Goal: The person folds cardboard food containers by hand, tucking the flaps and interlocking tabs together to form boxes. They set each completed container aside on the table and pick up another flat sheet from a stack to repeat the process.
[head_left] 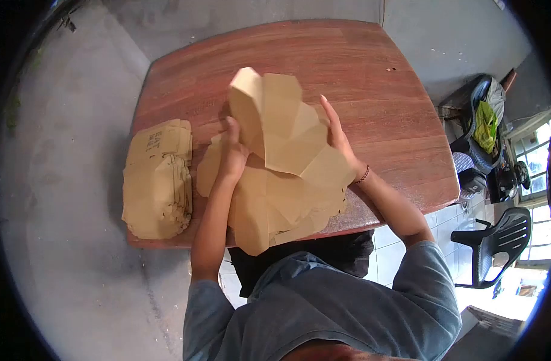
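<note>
Cardboard (287, 195), fanned out loose just right of the stack (152, 189), and we're right in the thick of it! This looks like steadying the spread, and it calls for balance: press the whole lot evenly from both sides, then mind the raised piece (281, 108), tilted above the rest, and last its thin flaps, since a hard squeeze could well crease them. Palms flat, pressure light, that's the way to play it.

Now the count, big to small! Tabletop (384, 132), one, carrying everything so far. Chair (501, 240), at least one, black, well right of the stack. Heaps of cardboard, two, but too overlapped to number singly. Two hands: the left hand (232, 155), nearer the stack, thumb up beside the raised piece, fingers hidden, so I can't tell whether its grip is closed; the right hand (343, 141), farther from the stack, fingers straight, grip released. Bracelet (363, 174), one, right wrist.
</note>
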Demonstrator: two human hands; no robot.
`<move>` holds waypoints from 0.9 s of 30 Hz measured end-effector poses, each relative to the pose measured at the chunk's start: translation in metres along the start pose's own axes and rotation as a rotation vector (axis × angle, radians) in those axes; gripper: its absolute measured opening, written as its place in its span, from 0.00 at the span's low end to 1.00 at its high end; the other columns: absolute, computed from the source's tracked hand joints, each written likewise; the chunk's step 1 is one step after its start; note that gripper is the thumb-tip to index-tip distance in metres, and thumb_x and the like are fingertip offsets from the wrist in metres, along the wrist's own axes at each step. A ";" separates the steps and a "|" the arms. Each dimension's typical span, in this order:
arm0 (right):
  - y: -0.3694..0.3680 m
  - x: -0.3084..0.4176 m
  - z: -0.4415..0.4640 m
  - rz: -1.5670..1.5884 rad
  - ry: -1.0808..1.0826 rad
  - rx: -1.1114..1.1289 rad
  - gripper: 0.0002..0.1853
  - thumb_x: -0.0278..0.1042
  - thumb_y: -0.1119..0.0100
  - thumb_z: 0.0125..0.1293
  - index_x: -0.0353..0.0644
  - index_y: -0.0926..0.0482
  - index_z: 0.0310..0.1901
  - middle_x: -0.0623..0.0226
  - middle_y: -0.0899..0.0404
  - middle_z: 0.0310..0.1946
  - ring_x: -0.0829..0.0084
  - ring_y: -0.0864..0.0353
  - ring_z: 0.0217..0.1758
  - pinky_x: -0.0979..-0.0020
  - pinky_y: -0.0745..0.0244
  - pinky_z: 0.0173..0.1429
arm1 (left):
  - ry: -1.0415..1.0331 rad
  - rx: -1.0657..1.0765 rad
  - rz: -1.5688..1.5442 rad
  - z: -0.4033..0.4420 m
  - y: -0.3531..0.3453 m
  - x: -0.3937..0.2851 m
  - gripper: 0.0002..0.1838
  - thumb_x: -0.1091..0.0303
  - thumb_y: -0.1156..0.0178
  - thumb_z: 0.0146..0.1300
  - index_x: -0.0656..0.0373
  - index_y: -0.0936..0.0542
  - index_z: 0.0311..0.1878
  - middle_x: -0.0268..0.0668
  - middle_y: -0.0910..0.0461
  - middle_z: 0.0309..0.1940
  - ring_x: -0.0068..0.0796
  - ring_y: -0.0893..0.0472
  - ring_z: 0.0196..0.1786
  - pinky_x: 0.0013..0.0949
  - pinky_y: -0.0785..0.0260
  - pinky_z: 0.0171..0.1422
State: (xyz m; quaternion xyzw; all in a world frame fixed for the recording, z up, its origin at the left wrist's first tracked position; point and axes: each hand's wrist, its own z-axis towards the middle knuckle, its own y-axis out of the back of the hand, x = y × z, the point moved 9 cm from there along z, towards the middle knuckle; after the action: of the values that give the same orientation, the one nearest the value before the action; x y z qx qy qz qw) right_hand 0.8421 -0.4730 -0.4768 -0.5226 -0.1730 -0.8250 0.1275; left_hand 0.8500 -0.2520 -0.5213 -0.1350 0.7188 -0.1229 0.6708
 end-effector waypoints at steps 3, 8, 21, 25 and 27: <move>-0.005 0.026 -0.006 -0.152 0.175 -0.057 0.61 0.35 0.19 0.50 0.45 0.55 0.79 0.50 0.29 0.67 0.60 0.21 0.63 0.56 0.24 0.66 | 0.135 0.062 0.351 0.002 0.003 0.017 0.40 0.32 0.62 0.75 0.55 0.36 0.75 0.33 0.24 0.58 0.23 0.24 0.53 0.32 0.28 0.57; 0.014 0.009 -0.005 -0.067 0.071 -0.290 0.36 0.31 0.25 0.61 0.38 0.35 0.67 0.56 0.20 0.53 0.74 0.16 0.50 0.73 0.17 0.48 | -0.249 0.082 0.558 -0.005 -0.010 -0.010 0.34 0.41 0.62 0.80 0.59 0.34 0.74 0.32 0.22 0.51 0.22 0.25 0.47 0.31 0.28 0.54; 0.017 0.054 -0.010 -0.454 0.397 -0.386 0.19 0.23 0.27 0.58 0.38 0.20 0.52 0.62 0.18 0.35 0.76 0.17 0.33 0.74 0.21 0.33 | -0.793 0.162 0.606 -0.034 -0.047 -0.060 0.57 0.33 0.40 0.63 0.59 0.57 0.81 0.53 0.61 0.81 0.55 0.57 0.82 0.57 0.60 0.82; -0.001 0.071 -0.011 -0.534 0.511 -0.209 0.23 0.25 0.25 0.54 0.39 0.19 0.53 0.62 0.20 0.31 0.71 0.18 0.30 0.71 0.22 0.33 | -0.885 0.280 0.847 -0.048 -0.052 -0.076 0.37 0.48 0.37 0.62 0.58 0.30 0.70 0.47 0.38 0.74 0.56 0.50 0.81 0.60 0.55 0.80; -0.010 0.077 -0.011 -0.553 0.504 -0.117 0.25 0.29 0.24 0.54 0.40 0.19 0.55 0.63 0.20 0.30 0.70 0.18 0.29 0.70 0.22 0.33 | -0.862 0.245 0.720 -0.053 -0.053 -0.087 0.25 0.58 0.37 0.58 0.59 0.22 0.58 0.42 0.27 0.65 0.54 0.43 0.78 0.58 0.51 0.78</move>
State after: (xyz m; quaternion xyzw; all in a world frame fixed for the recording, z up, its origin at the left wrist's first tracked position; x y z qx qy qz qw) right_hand 0.7973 -0.4711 -0.4130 -0.2434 -0.2233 -0.9394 -0.0913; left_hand 0.8042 -0.2708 -0.4174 0.1590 0.3617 0.0968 0.9135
